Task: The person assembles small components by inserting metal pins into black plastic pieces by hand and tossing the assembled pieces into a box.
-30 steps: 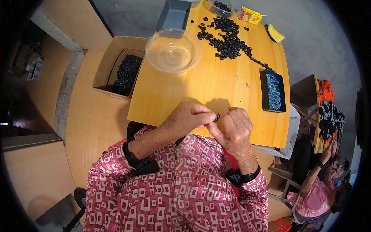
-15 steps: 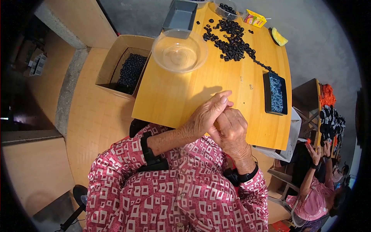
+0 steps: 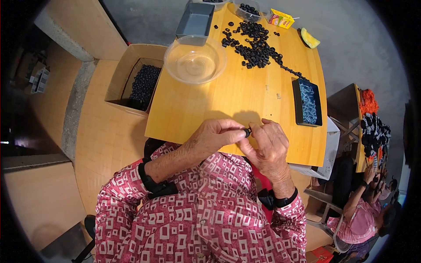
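Note:
Over the near edge of the wooden table point(image 3: 193, 105), my left hand point(image 3: 210, 136) and my right hand point(image 3: 268, 147) meet at the fingertips. A small black ring-shaped piece point(image 3: 247, 131) is pinched between them. Thumb and forefinger of the left hand press on it from one side, while the right fingers close round it from the other and partly hide it. Similar black pieces point(image 3: 258, 52) lie in a loose heap farther back. A black tray point(image 3: 298, 105) of tiny light-blue parts stands to the right of my hands.
A clear round bowl point(image 3: 195, 65) sits at the table's left edge, near a grey tray point(image 3: 195, 22). Beside the table, a cardboard box point(image 3: 117, 81) holds many black pieces. Farther back are a yellow carton point(image 3: 280, 19) and a melon slice point(image 3: 309, 38). Another person point(image 3: 357, 219) sits at right.
My hands were clasped together, one over the other; now they have separated slightly and lowered, showing the black piece between the fingertips. The view has shifted a little.

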Available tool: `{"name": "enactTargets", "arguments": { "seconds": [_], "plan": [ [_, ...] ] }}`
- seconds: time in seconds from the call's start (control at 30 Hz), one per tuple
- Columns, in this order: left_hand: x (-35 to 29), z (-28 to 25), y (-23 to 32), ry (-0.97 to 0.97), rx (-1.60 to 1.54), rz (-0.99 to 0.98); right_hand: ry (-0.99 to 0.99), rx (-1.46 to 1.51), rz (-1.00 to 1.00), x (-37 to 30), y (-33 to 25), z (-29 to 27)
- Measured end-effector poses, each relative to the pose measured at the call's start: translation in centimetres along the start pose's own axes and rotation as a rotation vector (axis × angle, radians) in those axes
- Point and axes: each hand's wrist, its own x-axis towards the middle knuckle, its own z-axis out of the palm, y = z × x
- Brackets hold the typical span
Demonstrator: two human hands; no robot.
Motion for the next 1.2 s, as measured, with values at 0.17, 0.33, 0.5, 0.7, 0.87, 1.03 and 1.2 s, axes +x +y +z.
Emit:
{"name": "enactTargets", "arguments": {
  "seconds": [0.17,0.33,0.5,0.7,0.87,1.03,1.2],
  "plan": [
    [0.3,0.0,-0.7,0.035,-0.012,-0.009,-0.086,-0.048,0.026,-0.3,-0.6,0.3],
    [0.3,0.2,-0.3,0.07,-0.062,-0.022,-0.052,-0.06,0.032,-0.6,-0.5,0.9],
    [0.1,0.1,-0.7,0.091,-0.1,-0.019,-0.06,-0.039,0.037,-0.4,-0.5,0.9],
    [0.3,-0.1,-0.8,0.084,-0.072,-0.082,-0.069,0.011,0.049,-0.7,-0.2,1.2],
    [0.5,-0.4,-0.7,0.066,-0.055,-0.135,-0.006,0.061,0.037,-1.1,0.1,1.4],
    [1.2,0.2,-0.4,0.219,0.027,0.129,-0.003,0.073,0.018,-0.7,-0.3,1.3],
    [2.2,1.5,-0.3,0.108,-0.05,0.172,0.053,0.096,-0.02,0.0,-0.6,2.2]
  ]
}}
